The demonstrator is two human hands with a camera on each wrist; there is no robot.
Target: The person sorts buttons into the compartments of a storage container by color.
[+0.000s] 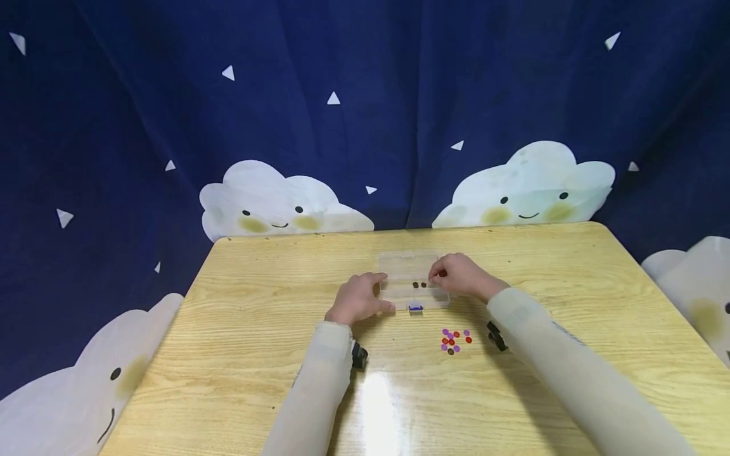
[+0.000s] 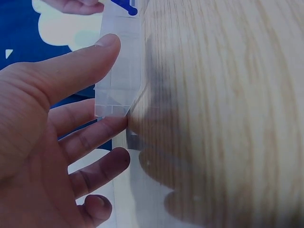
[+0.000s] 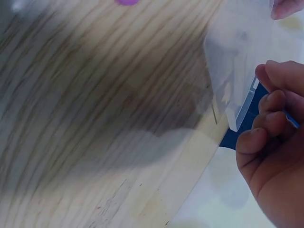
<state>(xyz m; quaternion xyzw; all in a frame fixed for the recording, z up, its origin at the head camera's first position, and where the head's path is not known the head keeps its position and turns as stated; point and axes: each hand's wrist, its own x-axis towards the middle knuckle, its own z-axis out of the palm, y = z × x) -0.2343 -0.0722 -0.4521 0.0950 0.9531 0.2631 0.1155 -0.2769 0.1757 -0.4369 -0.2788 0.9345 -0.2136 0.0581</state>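
Note:
A clear plastic box (image 1: 414, 299) lies with its lid (image 1: 407, 263) raised at the back and a blue latch (image 1: 416, 308) at the front. My left hand (image 1: 359, 299) grips the box's left end, thumb on the front wall (image 2: 124, 71), fingers around the corner. Over the right part of the box, my right hand (image 1: 459, 274) has curled fingers, thumb and index tips together; whether anything is pinched there is hidden. Two small dark round pieces (image 1: 416, 285) sit in the box. Nearer me, purple, red and dark discs (image 1: 452, 342) lie loose on the table.
The wooden table (image 1: 245, 354) ends at a back edge against a dark blue curtain (image 1: 371, 95) with clouds and white triangles. Black wrist straps show beneath both sleeves (image 1: 313, 386).

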